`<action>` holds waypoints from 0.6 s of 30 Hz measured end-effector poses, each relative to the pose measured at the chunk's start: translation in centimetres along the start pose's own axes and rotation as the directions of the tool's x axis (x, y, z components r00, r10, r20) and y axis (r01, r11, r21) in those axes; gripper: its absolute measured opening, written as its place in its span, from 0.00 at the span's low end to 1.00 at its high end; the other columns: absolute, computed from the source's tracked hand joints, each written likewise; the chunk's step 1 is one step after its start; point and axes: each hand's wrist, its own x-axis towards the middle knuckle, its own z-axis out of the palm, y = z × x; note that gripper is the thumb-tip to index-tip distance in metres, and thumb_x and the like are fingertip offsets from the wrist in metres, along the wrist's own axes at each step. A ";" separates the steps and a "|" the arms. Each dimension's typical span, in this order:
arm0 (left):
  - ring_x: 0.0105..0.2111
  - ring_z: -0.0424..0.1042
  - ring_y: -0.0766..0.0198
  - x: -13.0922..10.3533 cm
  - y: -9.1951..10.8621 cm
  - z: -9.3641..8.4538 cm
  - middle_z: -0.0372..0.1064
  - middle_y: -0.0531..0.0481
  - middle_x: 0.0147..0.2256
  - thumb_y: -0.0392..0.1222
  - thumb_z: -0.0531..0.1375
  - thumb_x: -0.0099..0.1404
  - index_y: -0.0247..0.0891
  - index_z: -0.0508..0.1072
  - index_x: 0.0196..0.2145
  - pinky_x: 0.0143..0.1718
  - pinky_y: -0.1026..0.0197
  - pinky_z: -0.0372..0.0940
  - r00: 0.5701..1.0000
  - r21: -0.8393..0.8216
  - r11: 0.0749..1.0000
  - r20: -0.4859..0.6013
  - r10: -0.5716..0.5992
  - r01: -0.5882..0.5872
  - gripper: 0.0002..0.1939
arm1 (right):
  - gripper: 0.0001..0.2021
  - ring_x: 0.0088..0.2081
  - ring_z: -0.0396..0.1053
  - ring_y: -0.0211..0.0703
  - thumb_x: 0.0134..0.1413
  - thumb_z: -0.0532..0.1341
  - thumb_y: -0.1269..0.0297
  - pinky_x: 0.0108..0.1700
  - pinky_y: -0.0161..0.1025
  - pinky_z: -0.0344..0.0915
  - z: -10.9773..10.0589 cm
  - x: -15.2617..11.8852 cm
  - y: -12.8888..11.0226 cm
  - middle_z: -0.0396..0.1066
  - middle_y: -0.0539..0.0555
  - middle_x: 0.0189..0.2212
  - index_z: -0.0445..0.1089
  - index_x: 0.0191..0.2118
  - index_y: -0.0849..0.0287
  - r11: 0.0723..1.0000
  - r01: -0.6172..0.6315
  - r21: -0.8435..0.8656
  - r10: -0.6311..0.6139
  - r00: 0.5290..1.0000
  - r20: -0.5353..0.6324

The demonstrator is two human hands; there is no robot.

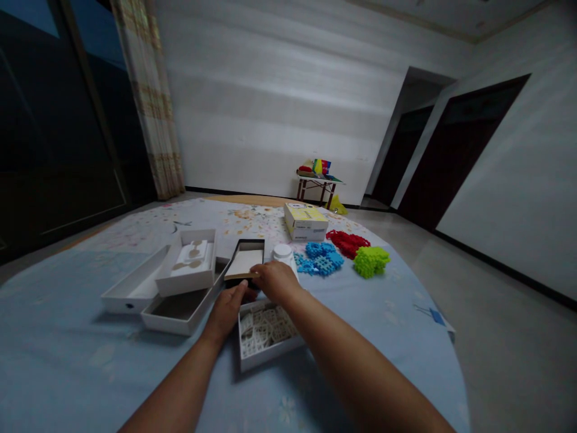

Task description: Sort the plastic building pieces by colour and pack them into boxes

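A small black-edged box (pixel 246 258) with a pale inside lies at the middle of the table. My left hand (pixel 229 307) is at its near edge, fingers pressed against the dark side. My right hand (pixel 276 279) reaches over its near right corner, fingers closed on the brown near edge. Just under my right wrist, a white box (pixel 265 331) holds many small white pieces, its right part hidden by my forearm. A white bottle (pixel 282 254) stands right behind my right hand.
White open boxes (pixel 184 276) are stacked at the left. A yellow and white box (pixel 305 222) stands farther back. Blue (pixel 321 260), red (pixel 349 242) and green (pixel 371 261) linked pieces lie at the right.
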 end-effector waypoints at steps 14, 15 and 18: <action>0.25 0.70 0.60 -0.1 0.1 0.1 0.74 0.46 0.28 0.60 0.49 0.58 0.35 0.76 0.34 0.31 0.57 0.64 0.996 -0.051 0.998 -0.076 0.041 -0.045 0.26 | 0.14 0.39 0.70 0.42 0.57 0.55 0.57 0.39 0.34 0.60 0.2 0.6 3.8 0.76 0.53 0.36 0.73 0.43 0.55 0.966 -0.180 0.184 0.210 0.965 -0.158; 0.24 0.69 0.61 0.0 0.0 0.2 0.74 0.47 0.29 0.60 0.49 0.58 0.35 0.74 0.38 0.30 0.57 0.65 0.995 -0.073 0.996 -0.088 0.045 -0.052 0.27 | 0.13 0.39 0.70 0.41 0.56 0.56 0.57 0.39 0.34 0.60 0.3 0.7 4.5 0.76 0.54 0.35 0.73 0.43 0.55 0.959 -0.199 0.201 0.234 0.958 -0.167; 0.24 0.68 0.63 0.2 -0.3 0.3 0.72 0.47 0.31 0.60 0.50 0.59 0.35 0.71 0.44 0.30 0.58 0.65 0.993 -0.099 0.993 -0.105 0.050 -0.060 0.28 | 0.13 0.37 0.70 0.41 0.56 0.56 0.57 0.38 0.34 0.60 0.6 1.0 5.7 0.76 0.53 0.35 0.73 0.42 0.56 0.939 -0.237 0.249 0.282 0.946 -0.160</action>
